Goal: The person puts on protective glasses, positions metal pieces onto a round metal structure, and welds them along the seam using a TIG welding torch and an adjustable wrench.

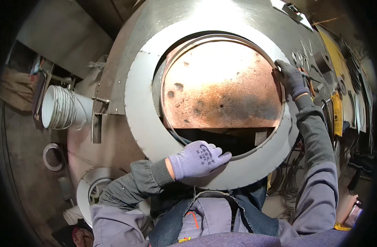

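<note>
A broad, flat grey metal ring (141,99) lies in front of me, its near edge close to my body. Inside its opening runs a thin metal hoop (163,88), and behind that shows a copper-coloured plate (221,88) with dark stains. My left hand (198,159), in a lavender glove, is closed over the near inner edge of the flat ring; its fingertips are partly hidden. At the right side of the opening, my right hand (291,78), in a darker grey glove, has its fingers bent round the thin hoop's edge.
A white bucket (59,108) wound with cord stands at the left, near a metal bracket (98,119). Another ring-shaped part (86,185) rests at lower left. Several hand tools (305,55) and a yellow tool (337,113) lie at the right.
</note>
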